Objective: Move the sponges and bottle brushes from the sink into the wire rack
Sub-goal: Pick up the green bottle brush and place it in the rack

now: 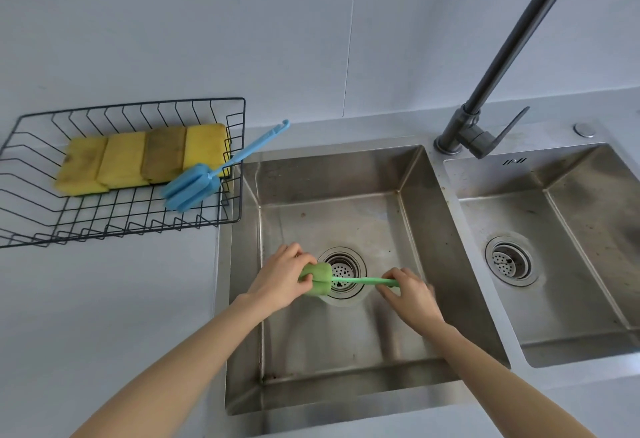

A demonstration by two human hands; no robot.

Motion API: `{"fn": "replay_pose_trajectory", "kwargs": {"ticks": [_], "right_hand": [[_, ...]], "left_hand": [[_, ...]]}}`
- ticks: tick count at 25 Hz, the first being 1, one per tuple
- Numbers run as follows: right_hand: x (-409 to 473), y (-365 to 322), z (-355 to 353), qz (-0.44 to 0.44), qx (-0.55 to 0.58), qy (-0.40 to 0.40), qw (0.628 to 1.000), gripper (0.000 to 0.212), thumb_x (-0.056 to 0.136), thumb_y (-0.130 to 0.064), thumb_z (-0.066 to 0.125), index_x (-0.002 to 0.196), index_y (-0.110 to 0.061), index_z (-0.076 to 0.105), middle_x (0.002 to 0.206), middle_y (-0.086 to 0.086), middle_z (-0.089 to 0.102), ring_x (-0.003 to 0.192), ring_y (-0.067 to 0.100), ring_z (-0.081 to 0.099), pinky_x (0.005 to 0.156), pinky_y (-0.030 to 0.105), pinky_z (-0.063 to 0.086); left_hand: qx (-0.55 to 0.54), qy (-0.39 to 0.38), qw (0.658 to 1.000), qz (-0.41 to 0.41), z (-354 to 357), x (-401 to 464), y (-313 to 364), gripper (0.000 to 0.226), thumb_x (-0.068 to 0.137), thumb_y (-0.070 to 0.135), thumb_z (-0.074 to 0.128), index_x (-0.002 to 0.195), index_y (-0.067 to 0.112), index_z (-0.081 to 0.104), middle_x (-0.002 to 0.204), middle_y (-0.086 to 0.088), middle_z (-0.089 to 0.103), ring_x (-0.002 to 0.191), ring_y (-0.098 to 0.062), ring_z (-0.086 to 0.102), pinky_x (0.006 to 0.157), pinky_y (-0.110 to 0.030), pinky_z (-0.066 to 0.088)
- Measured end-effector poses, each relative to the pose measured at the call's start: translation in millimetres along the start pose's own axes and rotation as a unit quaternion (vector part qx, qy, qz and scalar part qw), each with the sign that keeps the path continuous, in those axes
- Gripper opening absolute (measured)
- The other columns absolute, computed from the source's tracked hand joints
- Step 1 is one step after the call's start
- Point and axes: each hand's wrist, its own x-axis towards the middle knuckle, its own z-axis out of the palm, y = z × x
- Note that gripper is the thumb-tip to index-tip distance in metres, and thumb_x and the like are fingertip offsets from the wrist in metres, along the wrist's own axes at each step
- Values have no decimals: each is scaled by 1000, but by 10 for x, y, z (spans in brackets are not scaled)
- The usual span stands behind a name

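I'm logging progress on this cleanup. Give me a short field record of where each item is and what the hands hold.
in rack: four yellow sponges, blue brush, in the wire rack
in sink: green brush, over the drain of the left basin
left hand: grips the sponge head
right hand: pinches the handle end
left to move: green brush

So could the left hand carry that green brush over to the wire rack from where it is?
Probably yes. The left hand already grips the green bottle brush by its sponge head, and the wire rack sits open-topped just left of the sink. Only the right hand, holding the handle, would need to let go.
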Motion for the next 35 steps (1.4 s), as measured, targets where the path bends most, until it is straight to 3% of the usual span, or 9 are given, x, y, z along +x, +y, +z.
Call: {"fn": "replay_pose_trajectory", "kwargs": {"ticks": [4, 9, 14, 17, 18, 24, 28, 35], "right_hand": [[-36, -22, -176, -25, 32, 85, 996, 28, 87, -28, 60, 107, -9, 63, 118, 9, 54, 114, 26, 45, 91, 34, 40], [-68, -154, -493, -30, 147, 159, 976, 24, 86, -18, 63, 107, -6, 63, 130, 14, 41, 124, 27, 39, 93, 22, 30], [-77, -401, -878, -17, 306, 241, 921, 13, 91, -11, 53, 101, -11, 62, 106, 7, 51, 82, 18, 57, 73, 9, 42], [-50, -538, -1020, -7, 424, 228, 876, 9, 91, -12, 52, 91, -20, 57, 80, 3, 57, 68, 17, 60, 80, 33, 54], [-42, -592, -1060, -10, 443, 222, 869, 12, 91, -11, 53, 88, -22, 56, 78, 3, 57, 64, 13, 62, 77, 34, 55], [-6, -1004, -1256, -53, 550, 182, 813, 11, 93, -3, 48, 97, -9, 57, 81, 2, 61, 54, -3, 66, 59, 8, 55], [65, -1262, -1273, -83, 540, 136, 826, 16, 94, -2, 47, 104, -7, 58, 86, 3, 62, 66, 3, 68, 66, 8, 56], [198, -1832, -1184, -118, 516, 80, 845, 17, 95, -4, 44, 104, -11, 57, 83, 0, 64, 58, -6, 68, 62, 7, 55]], "left_hand": [[-21, 36, 999, 21, -128, -61, 125, 33, 89, 26, 50, 121, 16, 54, 115, -5, 51, 111, -18, 46, 90, -28, 40], [-58, 96, 993, 33, -347, -140, 217, 31, 88, 24, 53, 118, 14, 56, 112, -5, 51, 107, -18, 48, 90, -28, 44], [-49, 161, 984, 50, -632, -210, 226, 32, 88, 22, 53, 118, 13, 56, 116, -3, 53, 110, -16, 47, 83, -20, 37], [-55, 195, 978, 51, -809, -291, 203, 31, 88, 21, 53, 117, 12, 57, 114, -4, 54, 107, -18, 48, 85, -23, 38], [-55, 203, 976, 51, -866, -322, 187, 31, 88, 21, 53, 117, 11, 56, 114, -5, 53, 107, -19, 48, 87, -25, 40], [-69, 249, 966, 29, -1165, -477, -27, 32, 88, 17, 54, 118, 9, 56, 114, -8, 53, 109, -18, 45, 88, -20, 32], [-71, 282, 957, 5, -1356, -577, -218, 30, 88, 14, 53, 117, 7, 58, 114, -10, 55, 111, -22, 46, 91, -21, 31], [-52, 300, 951, -43, -1568, -689, -635, 33, 89, 12, 52, 121, 5, 55, 116, -14, 55, 112, -27, 46, 95, -32, 38]]}}
